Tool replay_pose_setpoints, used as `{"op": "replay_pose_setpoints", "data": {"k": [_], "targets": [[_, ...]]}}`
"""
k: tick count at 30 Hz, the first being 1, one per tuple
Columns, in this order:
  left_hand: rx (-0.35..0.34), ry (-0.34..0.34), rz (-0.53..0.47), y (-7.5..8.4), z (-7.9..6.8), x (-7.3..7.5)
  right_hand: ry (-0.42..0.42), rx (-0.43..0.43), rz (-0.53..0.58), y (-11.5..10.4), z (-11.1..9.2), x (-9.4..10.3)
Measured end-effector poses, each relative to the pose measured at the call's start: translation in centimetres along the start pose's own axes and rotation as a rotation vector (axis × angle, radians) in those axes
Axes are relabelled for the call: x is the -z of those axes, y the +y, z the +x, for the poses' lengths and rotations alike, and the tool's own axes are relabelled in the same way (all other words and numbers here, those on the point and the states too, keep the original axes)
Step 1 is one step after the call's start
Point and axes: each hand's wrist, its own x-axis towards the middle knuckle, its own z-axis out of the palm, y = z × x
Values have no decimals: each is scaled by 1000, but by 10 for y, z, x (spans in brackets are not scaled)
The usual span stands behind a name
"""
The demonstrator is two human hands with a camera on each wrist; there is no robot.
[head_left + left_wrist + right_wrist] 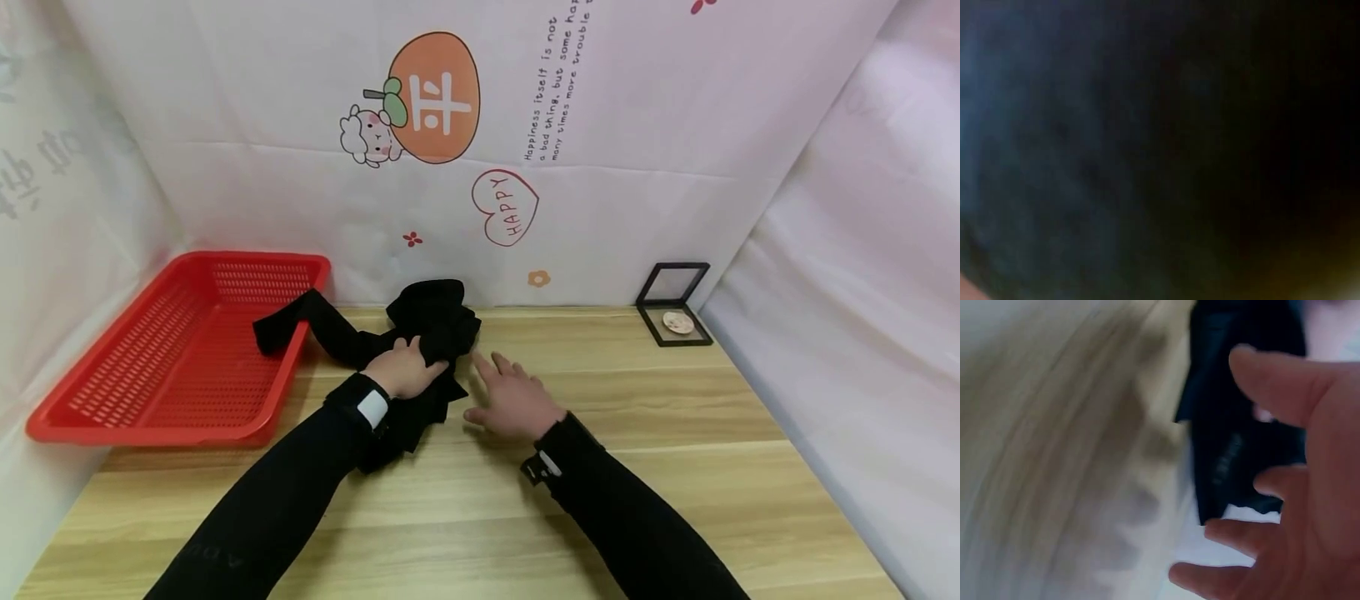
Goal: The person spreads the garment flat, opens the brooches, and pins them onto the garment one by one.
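Note:
A crumpled bundle of black cloth (431, 312) lies on the table against the back wall, one long strip of it draped over the red basket's rim. My left hand (401, 369) grips the middle of the bundle, its fingertips partly lost in the folds. Dark blurred fabric (1085, 150) fills the left wrist view. Just right of the cloth, my right hand (517, 402) is held with fingers spread and nothing in it. In the right wrist view, the cloth (1225, 450), with faint pale lettering, shows beyond the thumb and fingers (1235, 537).
A red plastic basket (281, 400) with perforated sides stands at the left. At the back right corner sits a small black-framed display case (684, 342), opened up, with a round coin-like disc (678, 322) in it. White printed fabric walls (262, 192) surround the wooden table (675, 483).

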Motion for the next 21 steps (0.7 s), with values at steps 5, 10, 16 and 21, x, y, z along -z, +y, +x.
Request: {"op": "replay_pose_setpoints", "data": {"k": [5,10,16,21], "targets": [[-20,-35,-18,-4,2,3,-83,30,-74,-7,19,-14],[-71,-22,42,-5,6,2,-89,12,-136,-18,27,-15],[-119,20,22,-7,2,3,-34,68,-131,-27,32,-13],[-169,76,-148,-6,-6,12,21,162,-94,-27,36,-15]]}}
